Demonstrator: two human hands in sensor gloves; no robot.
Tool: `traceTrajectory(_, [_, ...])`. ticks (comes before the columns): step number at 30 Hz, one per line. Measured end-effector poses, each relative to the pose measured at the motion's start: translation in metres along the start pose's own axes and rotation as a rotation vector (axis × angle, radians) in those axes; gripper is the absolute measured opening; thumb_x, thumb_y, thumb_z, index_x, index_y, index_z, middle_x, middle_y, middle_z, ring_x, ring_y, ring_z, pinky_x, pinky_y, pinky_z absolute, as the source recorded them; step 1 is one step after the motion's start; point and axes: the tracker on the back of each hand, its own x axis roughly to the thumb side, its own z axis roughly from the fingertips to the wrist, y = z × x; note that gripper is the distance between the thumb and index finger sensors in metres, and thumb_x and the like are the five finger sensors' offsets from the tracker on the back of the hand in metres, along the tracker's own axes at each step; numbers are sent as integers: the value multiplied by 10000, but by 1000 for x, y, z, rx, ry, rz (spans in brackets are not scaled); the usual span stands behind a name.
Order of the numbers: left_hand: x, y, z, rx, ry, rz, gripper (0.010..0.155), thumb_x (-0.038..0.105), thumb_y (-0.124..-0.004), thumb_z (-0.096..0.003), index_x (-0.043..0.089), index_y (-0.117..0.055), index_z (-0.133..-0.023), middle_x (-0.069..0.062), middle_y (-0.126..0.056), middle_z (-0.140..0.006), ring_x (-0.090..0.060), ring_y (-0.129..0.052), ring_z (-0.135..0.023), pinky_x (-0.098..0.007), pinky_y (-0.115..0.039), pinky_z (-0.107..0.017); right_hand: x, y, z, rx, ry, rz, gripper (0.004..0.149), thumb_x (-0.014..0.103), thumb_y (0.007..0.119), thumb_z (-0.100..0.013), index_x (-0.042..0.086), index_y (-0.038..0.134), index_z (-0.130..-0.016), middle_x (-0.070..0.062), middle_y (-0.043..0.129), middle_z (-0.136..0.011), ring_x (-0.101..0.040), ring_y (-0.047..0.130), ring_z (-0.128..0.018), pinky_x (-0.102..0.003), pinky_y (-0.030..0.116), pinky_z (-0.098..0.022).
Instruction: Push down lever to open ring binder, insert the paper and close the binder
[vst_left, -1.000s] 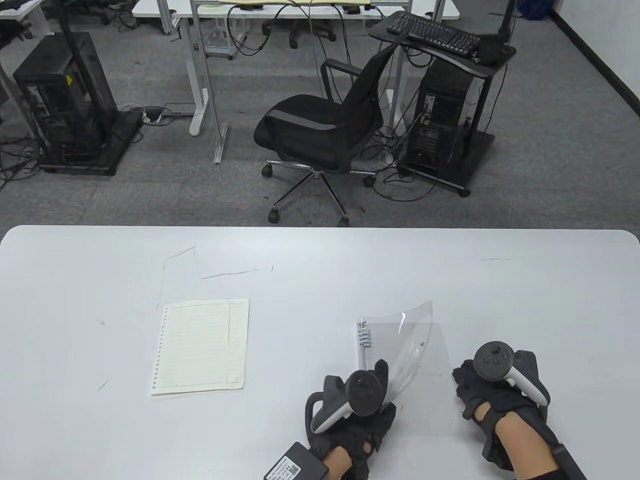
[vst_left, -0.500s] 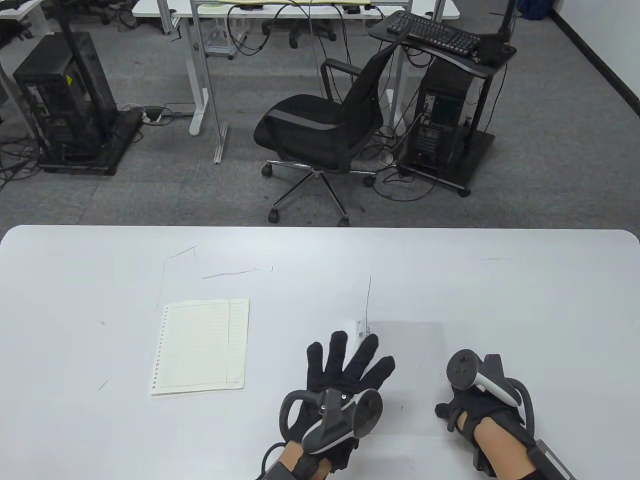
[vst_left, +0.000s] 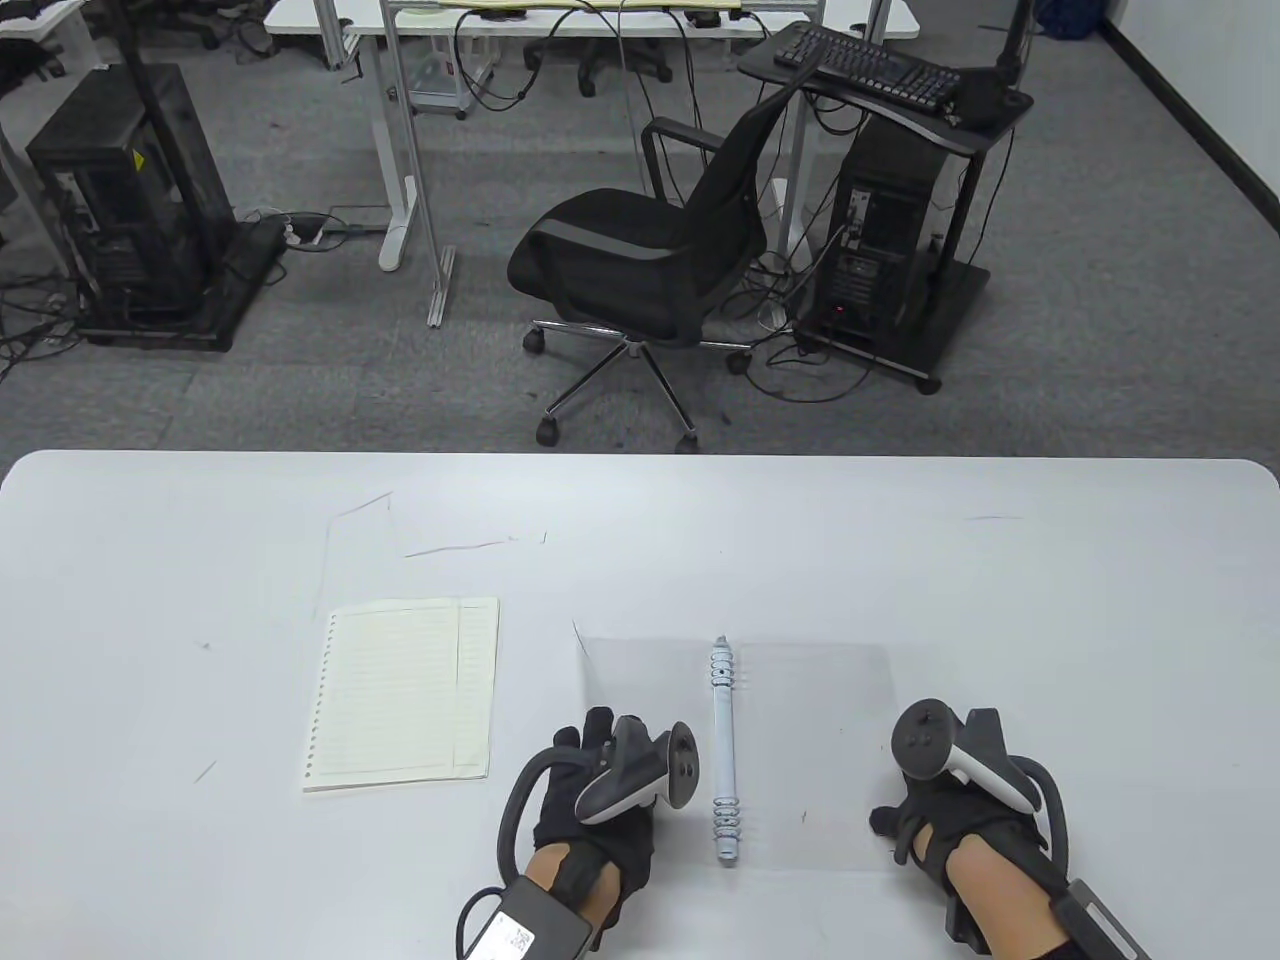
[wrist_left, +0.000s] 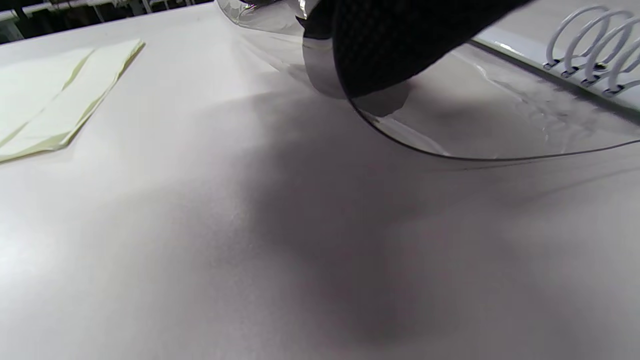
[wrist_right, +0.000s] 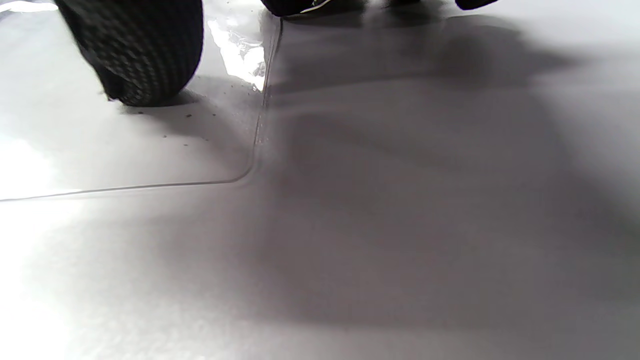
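The clear plastic ring binder (vst_left: 800, 750) lies spread open on the white table (vst_left: 1000, 600), toward six o'clock, both transparent covers out to either side of its pale blue-grey ring spine (vst_left: 723, 750), which runs from twelve to six. In the left wrist view the white wire rings (wrist_left: 590, 45) at the spine's end stand up in a row.

The left hand (vst_left: 590, 800), in a black sensor glove with a tracker on its back, sits at nine o'clock of the spine over the left cover (vst_left: 625, 675). Close up, a gloved finger (wrist_left: 400, 45) presses on that clear cover, whose edge bows up off the table; I cannot tell how tight the grip is.

The right hand (vst_left: 950, 810) rests at the right cover's three o'clock edge, a fingertip (wrist_right: 140, 55) down on the plastic near its rounded corner, the other fingers beyond it on the table; the grip holds nothing.

The cream stack of lined, hole-punched paper (vst_left: 400, 695) lies flat well apart, at nine o'clock of the binder.
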Motion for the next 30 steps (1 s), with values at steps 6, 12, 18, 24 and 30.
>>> traceTrajectory(6, [-43, 5, -2, -58, 55, 268, 590, 563, -794, -446, 416, -673, -1005, 65, -467, -1164, -343, -436, -1104, -538, -451, -752, 0, 0, 0, 2, -2, -1, 822, 494, 779, -467, 143, 341, -1067, -126, 182, -1164, -544, 249, -1015, -708, 384, -683])
traceTrajectory(12, [-61, 3, 2, -120, 186, 347, 627, 592, -755, -457, 369, -644, -1032, 39, -517, -1175, -397, -328, -1113, -603, -280, -738, 0, 0, 0, 5, -5, -3, 824, 491, 782, -466, 141, 341, -1068, -126, 180, -1164, -543, 247, -1015, -708, 385, -683])
traceTrajectory(18, [-15, 16, 11, 175, -239, 465, 681, 601, -739, -459, 442, -460, -1059, 94, -297, -1205, -291, -173, -1115, -553, -234, -746, -1, 0, 0, 7, -6, -1, 824, 491, 782, -467, 140, 340, -1068, -127, 180, -1164, -546, 248, -1013, -707, 386, -683])
traceTrajectory(24, [22, -10, -8, 66, -429, 501, 771, 605, -769, -444, 458, -320, -1053, 146, -164, -1181, -228, -63, -1086, -527, -176, -729, -1, 0, 0, 9, -7, -1, 822, 492, 779, -469, 141, 338, -1067, -126, 176, -1163, -545, 245, -1014, -707, 385, -683])
traceTrajectory(30, [32, -26, -17, 0, -387, 472, 758, 633, -702, -440, 455, -306, -1062, 168, -141, -1184, -297, -16, -1077, -579, -141, -714, 0, 0, 0, 10, -6, 0, 823, 492, 779, -469, 140, 336, -1068, -127, 177, -1163, -543, 246, -1014, -707, 386, -683])
